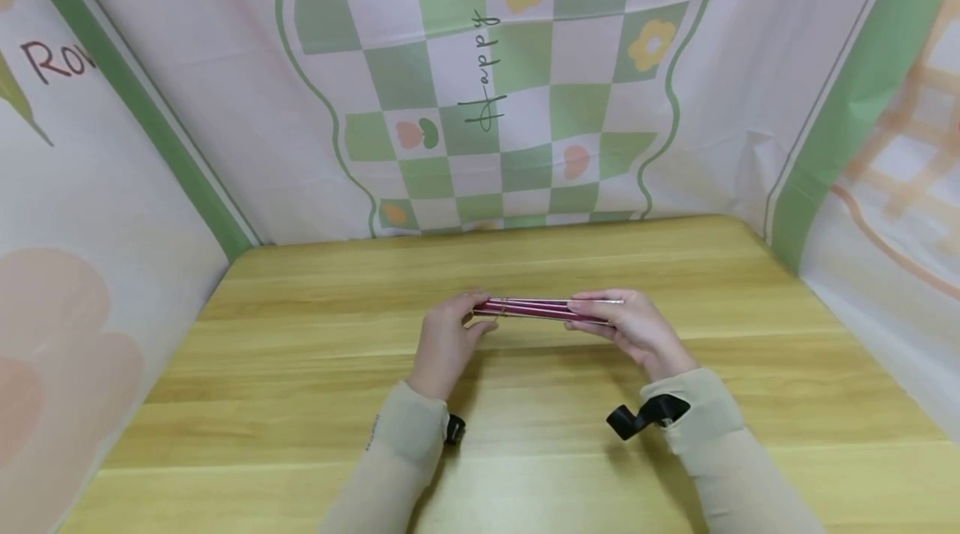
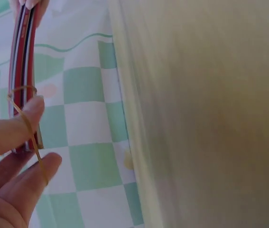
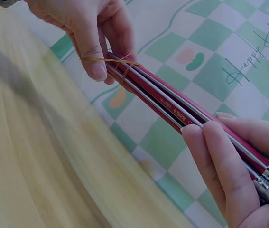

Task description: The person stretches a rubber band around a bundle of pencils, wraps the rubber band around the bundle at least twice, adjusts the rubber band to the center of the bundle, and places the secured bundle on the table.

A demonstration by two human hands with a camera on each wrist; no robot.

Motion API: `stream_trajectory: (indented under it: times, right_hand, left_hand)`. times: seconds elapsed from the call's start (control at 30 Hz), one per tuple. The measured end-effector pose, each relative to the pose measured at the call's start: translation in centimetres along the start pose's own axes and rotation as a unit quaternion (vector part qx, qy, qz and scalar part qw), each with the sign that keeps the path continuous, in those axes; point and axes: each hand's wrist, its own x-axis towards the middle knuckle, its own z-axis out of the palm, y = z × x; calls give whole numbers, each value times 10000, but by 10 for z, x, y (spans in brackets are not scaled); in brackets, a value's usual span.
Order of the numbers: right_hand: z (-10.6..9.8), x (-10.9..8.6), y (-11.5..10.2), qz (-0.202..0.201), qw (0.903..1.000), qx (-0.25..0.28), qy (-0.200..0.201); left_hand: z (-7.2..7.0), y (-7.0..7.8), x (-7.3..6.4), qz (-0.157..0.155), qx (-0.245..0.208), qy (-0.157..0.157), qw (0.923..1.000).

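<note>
A bundle of red pencils with dark and white stripes (image 1: 534,310) is held level above the table between both hands. My right hand (image 1: 637,330) grips the bundle near its metal-capped ends (image 3: 268,184), with the fingers on one side of it. At the opposite end is my left hand (image 1: 444,342). A thin tan rubber band (image 3: 121,61) circles the pencils there, and part of it is stretched away over the left hand's thumb and finger (image 2: 24,192). Those digits stand apart, hooked in the band. The pencil tips by the left hand are partly hidden.
Beneath the hands lies a wood-grain table (image 1: 525,434). A green-and-white checked cloth (image 1: 480,101) hangs behind its far edge, and patterned cloth walls (image 1: 97,184) flank both sides. Black straps (image 1: 648,416) sit at the wrists, the right one with a loose end sticking out.
</note>
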Motion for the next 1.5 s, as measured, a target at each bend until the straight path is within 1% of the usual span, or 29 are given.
stream_trajectory:
  times: [0.13,0.2,0.27,0.33,0.4,0.5,0.57,0.63,0.7,0.8,0.83,0.87,0.93,1.03,1.1,1.23,1.3,1.33,1.4,1.5]
  right_hand:
    - [0,-1,-3,24,10000,-79,-50]
    - [-1,-2,-4,21,9999,-128,-81]
    - [-1,-3,-5,15,9998,-143,-111]
    - [-2,-3,-5,14,9998,-154,-128]
    - [-2,-4,-6,12,9998,-142,-148]
    - [-3,-4,-7,30,9997,-138,-184]
    - [-3,-5,-8,44,9997,-115,-209]
    - [-4,-5,-8,68,9997,-84,-237]
    - [-4,-5,-8,86,9996,-53,-261]
    - [-4,-5,-8,100,9995,-40,-298]
    - [-3,-5,-8,101,9995,-44,-306]
    - [-3,-5,-9,96,9994,-60,-317]
    - [-1,-6,-9,84,9994,-56,-334]
    - [1,-7,-11,31,9993,-47,-359]
    - [3,-8,-11,6,9993,-30,-382]
    - [6,-9,-13,-18,9992,-70,-388]
    - [7,-9,-13,-28,9992,-92,-388]
    - [7,-10,-13,-41,9992,-101,-392]
    - [7,-10,-12,-61,9990,-130,-413]
    - [7,-10,-12,-93,9989,-183,-417]
  left_hand:
    - [0,-2,0,-236,-470,-25,9986]
    - [1,-3,0,-316,-751,-45,9967]
    - [1,-4,0,-429,-1065,-86,9934]
    - [2,-6,0,-628,-1440,-187,9874]
    - [1,-8,1,-904,-1894,-335,9772]
    - [-1,-9,2,-1363,-2396,-561,9596]
    - [-3,-8,2,-1592,-2655,-711,9482]
    - [-5,-9,3,-1740,-2856,-846,9386]
    - [-5,-9,3,-1878,-3118,-963,9264]
    - [-5,-11,4,-2090,-3595,-1114,9026]
    - [-6,-11,5,-2142,-3654,-1140,8987]
    - [-6,-10,5,-2176,-3681,-1171,8963]
    - [-9,-10,5,-2174,-3631,-1213,8979]
    - [-13,-7,5,-2046,-3337,-1255,9116]
    - [-13,-6,5,-1930,-3301,-1312,9147]
    - [-12,-2,4,-1796,-3267,-1371,9177]
    - [-13,0,4,-1748,-3170,-1330,9227]
    - [-13,1,4,-1700,-3066,-1313,9273]
    - [-14,4,4,-1480,-2828,-1268,9392]
    - [-17,8,4,-962,-2252,-1200,9621]
